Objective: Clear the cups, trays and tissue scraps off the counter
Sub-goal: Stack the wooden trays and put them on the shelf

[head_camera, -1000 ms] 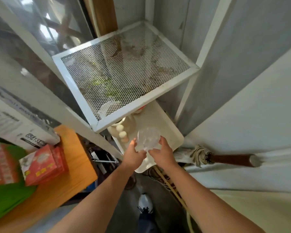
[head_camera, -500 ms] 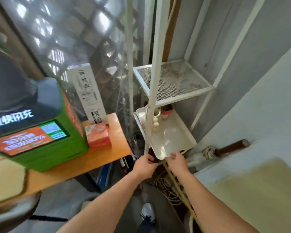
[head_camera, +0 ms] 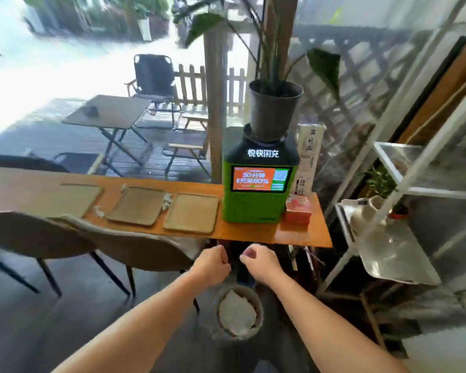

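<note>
Both hands empty, loosely curled, held side by side just below the front edge of the long orange-brown wooden counter [head_camera: 253,232]: my left hand [head_camera: 210,262], my right hand [head_camera: 256,261]. Nothing gripped.

Left on the counter: three flat tan rectangular trays in a row. Right tray [head_camera: 191,212] sits just beside the green charging kiosk [head_camera: 258,189], middle tray [head_camera: 137,201] next to it, left tray [head_camera: 78,196] further along. Crumpled white tissue scraps lie between them: one [head_camera: 166,201] between middle and right tray, one [head_camera: 98,211] at the front edge beside the middle tray. No cups visible on it.

Handling guess: trays look stiff, light, thin-lipped; grab by the near long edge, should stack. Scraps are soft, near weightless; pinch them, or sweep them onto a tray first.

Room: grey bin with white liner [head_camera: 238,313] on the floor below my hands. Two beige shell chairs [head_camera: 113,246] crowd the counter's front edge. White metal rack [head_camera: 388,211] to the right, window behind.
</note>
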Action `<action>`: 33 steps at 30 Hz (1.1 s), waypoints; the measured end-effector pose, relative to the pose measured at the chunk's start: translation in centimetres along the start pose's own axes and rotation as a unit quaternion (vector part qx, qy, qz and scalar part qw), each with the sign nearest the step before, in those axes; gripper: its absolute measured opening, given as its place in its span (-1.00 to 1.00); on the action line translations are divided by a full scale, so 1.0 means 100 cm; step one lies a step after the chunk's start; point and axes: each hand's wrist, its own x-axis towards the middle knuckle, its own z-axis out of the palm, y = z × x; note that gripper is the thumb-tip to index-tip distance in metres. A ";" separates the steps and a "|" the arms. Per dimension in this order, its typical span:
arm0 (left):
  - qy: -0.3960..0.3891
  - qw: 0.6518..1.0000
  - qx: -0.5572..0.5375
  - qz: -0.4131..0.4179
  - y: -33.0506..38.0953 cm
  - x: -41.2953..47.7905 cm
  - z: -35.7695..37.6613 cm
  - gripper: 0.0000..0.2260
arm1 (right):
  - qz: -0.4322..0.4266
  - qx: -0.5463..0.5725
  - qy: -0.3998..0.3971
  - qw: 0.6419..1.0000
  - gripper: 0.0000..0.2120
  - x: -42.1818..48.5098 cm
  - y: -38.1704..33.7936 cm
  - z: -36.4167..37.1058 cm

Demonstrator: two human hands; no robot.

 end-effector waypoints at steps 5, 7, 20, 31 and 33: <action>0.063 0.997 0.006 -0.041 -0.046 -0.008 -0.044 -0.79 | -0.049 -0.042 -0.031 0.997 -0.82 0.007 -0.062 0.043; 0.083 0.996 0.012 -0.038 -0.056 0.002 -0.055 -0.80 | -0.051 -0.063 -0.032 0.996 -0.84 0.019 -0.075 0.048; 0.038 0.992 0.012 -0.122 -0.135 0.176 -0.106 -0.82 | 0.063 -0.097 -0.041 0.992 -0.84 0.202 -0.102 0.089; -0.058 0.960 -0.068 -0.267 -0.195 0.289 -0.103 -0.57 | 0.249 -0.043 -0.023 0.967 -0.45 0.300 -0.103 0.145; -0.065 0.954 -0.100 -0.276 -0.200 0.296 -0.102 -0.61 | 0.276 -0.028 -0.004 0.961 -0.34 0.305 -0.105 0.155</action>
